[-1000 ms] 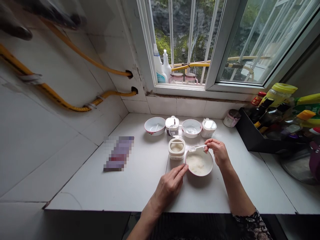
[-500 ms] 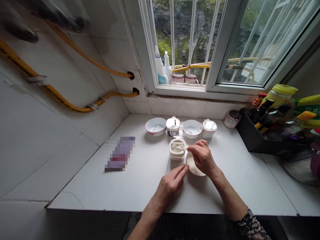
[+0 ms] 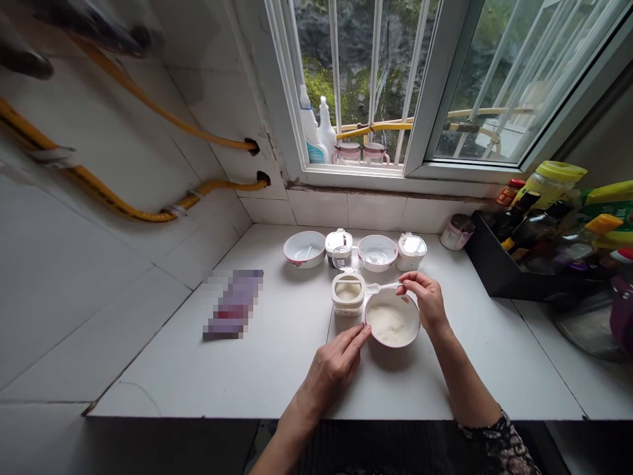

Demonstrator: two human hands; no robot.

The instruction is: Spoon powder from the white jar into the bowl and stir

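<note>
While the right hand (image 3: 429, 300) pinches the spoon (image 3: 388, 286) by its handle end, the spoon's long axis lies roughly along the front edge of the surface (image 3: 222, 382), scoop leftward beside the open container (image 3: 347, 309), near the far rim of the bowl (image 3: 388, 298). The left hand (image 3: 336, 363), fingers extended, touches the bowl's left side.

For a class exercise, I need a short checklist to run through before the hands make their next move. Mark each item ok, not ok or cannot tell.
1. Bowl upright on the counter: ok.
2. Left hand touching the bowl: ok, fingertips at its left side.
3. Spoon held by its handle in the right hand: ok.
4. Container open beside the bowl: ok, white contents visible.
5. Spoon's load: cannot tell, too small to see.
</note>
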